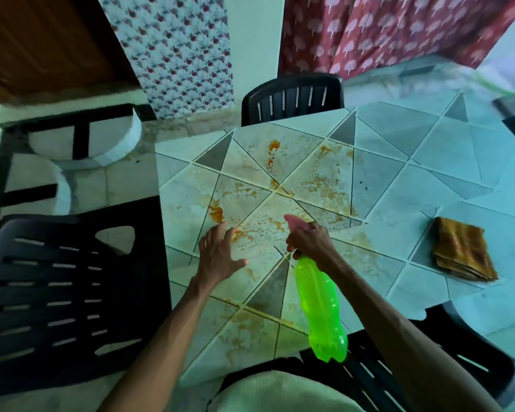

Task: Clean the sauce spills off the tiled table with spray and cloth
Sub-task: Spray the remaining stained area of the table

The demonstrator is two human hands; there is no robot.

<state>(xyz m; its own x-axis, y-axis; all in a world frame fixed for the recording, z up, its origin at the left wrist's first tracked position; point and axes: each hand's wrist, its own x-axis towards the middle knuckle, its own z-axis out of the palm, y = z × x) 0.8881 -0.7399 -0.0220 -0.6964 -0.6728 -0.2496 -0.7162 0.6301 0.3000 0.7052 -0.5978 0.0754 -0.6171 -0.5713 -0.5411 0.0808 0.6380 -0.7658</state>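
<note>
Orange-brown sauce spills (280,203) smear the left half of the tiled table (422,162), thickest near its left edge and at the far middle. My right hand (308,237) grips the neck of a bright green spray bottle (320,307) with a pink nozzle pointing away over the spills. My left hand (217,255) rests flat on the tiles just left of the bottle, fingers spread. A folded mustard-brown cloth (463,249) lies on the table to the right, apart from both hands.
Black plastic chairs stand at the left (60,292), the far side (292,98) and the near right (464,361) of the table. Patterned curtains (179,52) hang behind. White round stools under a black frame (84,144) sit on the floor at the left.
</note>
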